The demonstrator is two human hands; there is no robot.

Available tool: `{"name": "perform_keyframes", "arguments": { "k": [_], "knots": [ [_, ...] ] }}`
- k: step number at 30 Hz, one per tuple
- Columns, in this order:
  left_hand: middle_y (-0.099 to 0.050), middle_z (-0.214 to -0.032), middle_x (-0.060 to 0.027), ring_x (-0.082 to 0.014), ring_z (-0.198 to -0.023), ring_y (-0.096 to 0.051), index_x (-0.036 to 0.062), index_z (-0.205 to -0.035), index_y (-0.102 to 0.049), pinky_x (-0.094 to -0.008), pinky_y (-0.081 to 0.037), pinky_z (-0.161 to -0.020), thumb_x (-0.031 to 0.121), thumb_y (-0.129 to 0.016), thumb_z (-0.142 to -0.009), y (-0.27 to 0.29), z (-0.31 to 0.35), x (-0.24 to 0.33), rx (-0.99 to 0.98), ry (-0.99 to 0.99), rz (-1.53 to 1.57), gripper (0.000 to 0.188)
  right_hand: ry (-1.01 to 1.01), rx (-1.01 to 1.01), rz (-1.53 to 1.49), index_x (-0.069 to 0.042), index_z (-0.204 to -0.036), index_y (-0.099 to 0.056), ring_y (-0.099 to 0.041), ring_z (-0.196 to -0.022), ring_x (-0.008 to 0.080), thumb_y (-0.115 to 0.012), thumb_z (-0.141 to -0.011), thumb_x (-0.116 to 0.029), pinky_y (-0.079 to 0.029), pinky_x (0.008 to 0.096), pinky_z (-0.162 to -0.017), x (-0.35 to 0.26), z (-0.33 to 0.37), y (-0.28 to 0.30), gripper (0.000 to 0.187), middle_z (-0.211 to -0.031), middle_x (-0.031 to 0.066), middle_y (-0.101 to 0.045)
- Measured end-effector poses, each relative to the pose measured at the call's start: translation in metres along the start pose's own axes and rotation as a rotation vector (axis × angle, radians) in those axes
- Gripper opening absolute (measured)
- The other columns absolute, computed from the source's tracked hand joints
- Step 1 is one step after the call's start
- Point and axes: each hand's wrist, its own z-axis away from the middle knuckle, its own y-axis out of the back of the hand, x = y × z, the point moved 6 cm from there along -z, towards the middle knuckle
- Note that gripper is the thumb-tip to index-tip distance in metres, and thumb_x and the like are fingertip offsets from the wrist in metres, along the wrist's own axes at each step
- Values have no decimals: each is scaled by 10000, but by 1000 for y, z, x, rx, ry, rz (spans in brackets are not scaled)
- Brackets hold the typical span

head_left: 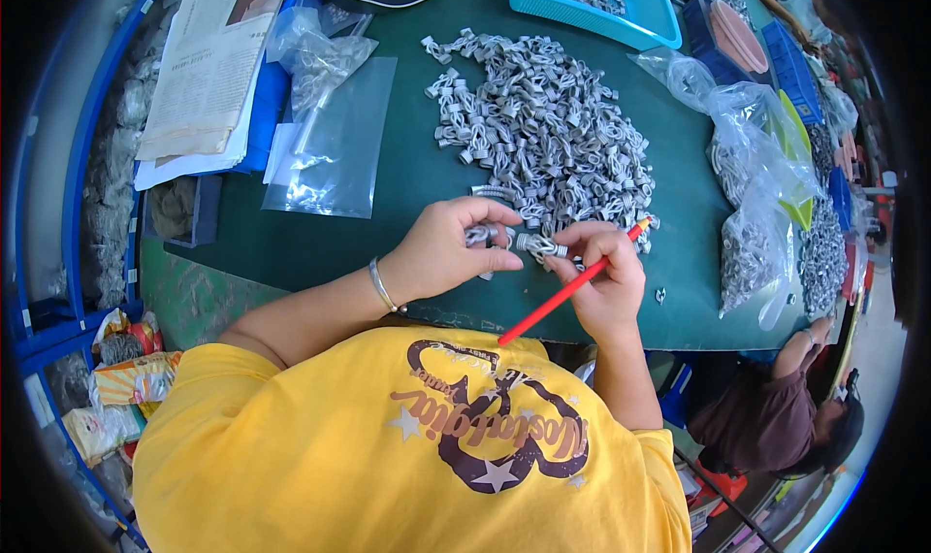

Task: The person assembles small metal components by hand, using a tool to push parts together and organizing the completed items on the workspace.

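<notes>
Shelving with a blue frame (73, 170) bends along the left rim, filled with clear-wrapped goods. To its right, newspapers (208, 63) lie over a blue bin (272, 116) at the left of the green table (320, 247), with a grey bin (205, 213) on the near side of them. Next come a flat clear bag (347, 150), apparently unfilled, and a crumpled clear bag (325, 63) on its far side.

The left hand (441, 247) curls its fingers and thumb around small grey parts; how many it grasps I cannot tell. Just right of it, a grey looped part (540, 246) is pinched in the fingertips of the right hand (613, 286), which also carries a red pencil (562, 299) slanting across its fingers.

Beyond both hands, a broad pile of similar parts (543, 131) covers the middle of the table. Farther off, a turquoise basket (596, 29) contains more of them. At the right lie clear bags (752, 247) of grey pieces, near a co-worker in a dark top (761, 417).

Judging by this, handling goes piece by piece and much is left: the loose pile is large. Whether the bagged or basketed parts are finished cannot be told.
</notes>
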Motion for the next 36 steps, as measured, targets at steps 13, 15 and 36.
{"name": "perform_keyframes", "arguments": {
  "k": [13, 15, 36],
  "knots": [
    [-607, -833, -77, -108, -698, -590, -1, -881, -622, -211, -459, -600, -13, -706, -696, 4, 9, 35, 90, -407, -162, 203, -209, 28, -713, -50, -794, -386, -599, -668, 155, -548, -820, 59, -507, 223, -565, 9, -1, -8, 197, -891, 190, -588],
    [-612, -781, -75, -138, -657, -595, 4, -845, -624, -243, -467, -572, 14, -730, -666, 5, 10, 39, 137, -478, -171, 208, -212, 20, -745, -49, -793, -387, -600, -684, 158, -553, -811, 72, -510, 229, -580, 14, 0, -10, 206, -894, 189, -587],
    [-606, -837, -74, -99, -703, -583, -8, -987, -604, -186, -460, -537, 16, -634, -788, 2, 6, 10, 0, -23, 252, 203, 249, 174, -386, -51, -809, -359, -614, -843, 245, -671, -695, 101, -528, 284, -660, -24, -2, -5, 366, -930, 212, -575]
  ]
}}
